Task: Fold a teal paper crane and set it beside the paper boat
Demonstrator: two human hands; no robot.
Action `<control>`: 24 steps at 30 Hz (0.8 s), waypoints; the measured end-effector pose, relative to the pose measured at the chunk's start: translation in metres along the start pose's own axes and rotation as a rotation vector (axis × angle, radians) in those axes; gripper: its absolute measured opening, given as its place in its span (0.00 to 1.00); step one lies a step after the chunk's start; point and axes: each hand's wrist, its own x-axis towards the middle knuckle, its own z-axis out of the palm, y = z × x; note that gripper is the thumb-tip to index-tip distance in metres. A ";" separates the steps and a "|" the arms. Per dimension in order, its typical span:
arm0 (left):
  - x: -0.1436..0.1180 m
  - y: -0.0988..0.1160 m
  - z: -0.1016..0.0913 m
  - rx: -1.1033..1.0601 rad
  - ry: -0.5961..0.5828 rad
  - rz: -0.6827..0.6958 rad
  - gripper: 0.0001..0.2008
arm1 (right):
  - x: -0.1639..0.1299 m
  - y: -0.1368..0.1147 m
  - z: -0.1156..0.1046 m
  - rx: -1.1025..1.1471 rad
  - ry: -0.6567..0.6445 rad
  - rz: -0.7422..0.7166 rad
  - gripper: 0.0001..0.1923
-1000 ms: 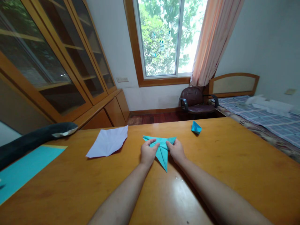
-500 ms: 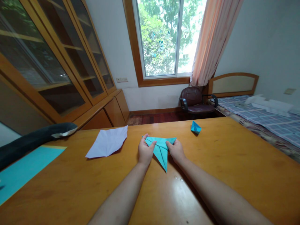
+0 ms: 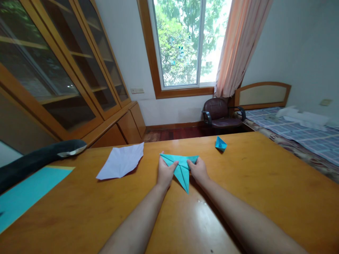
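A folded turquoise origami paper (image 3: pixel 182 173) is held between my two hands over the table. It has a wide top edge and a long point aimed down toward me, with crease lines along the middle. My left hand (image 3: pixel 166 171) grips its left side, thumb on the front face near the centre and the other fingers mostly behind. On the right side, my right hand (image 3: pixel 199 170) pinches the paper, its thumb on the front and its fingers hidden behind.
A creased white sheet (image 3: pixel 120 162) lies left on the wooden table (image 3: pixel 254 197). A small folded blue paper piece (image 3: pixel 220 144) sits at the back right. Turquoise sheets (image 3: pixel 34 192) and a dark plush-looking object (image 3: pixel 39 160) are at far left. Beyond stands an armchair (image 3: pixel 218 113).
My left thumb has slid slightly right across the paper, and its fingers have moved lower behind the left corner. The right hand stays nearly still.
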 end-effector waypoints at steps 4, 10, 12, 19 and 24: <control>-0.005 0.000 0.002 0.033 -0.004 -0.027 0.42 | -0.003 -0.005 -0.001 0.029 -0.042 -0.008 0.12; -0.003 0.004 0.000 0.041 -0.059 -0.015 0.32 | -0.011 -0.021 -0.001 0.115 -0.093 0.049 0.20; -0.004 0.004 0.001 0.029 -0.039 -0.033 0.36 | -0.012 -0.024 -0.001 0.135 -0.093 0.063 0.22; -0.008 0.008 0.005 -0.065 -0.057 -0.100 0.41 | -0.012 -0.029 -0.001 0.106 -0.060 0.085 0.23; 0.004 0.013 0.000 -0.211 0.009 -0.100 0.42 | -0.011 -0.025 -0.001 0.104 -0.068 0.077 0.22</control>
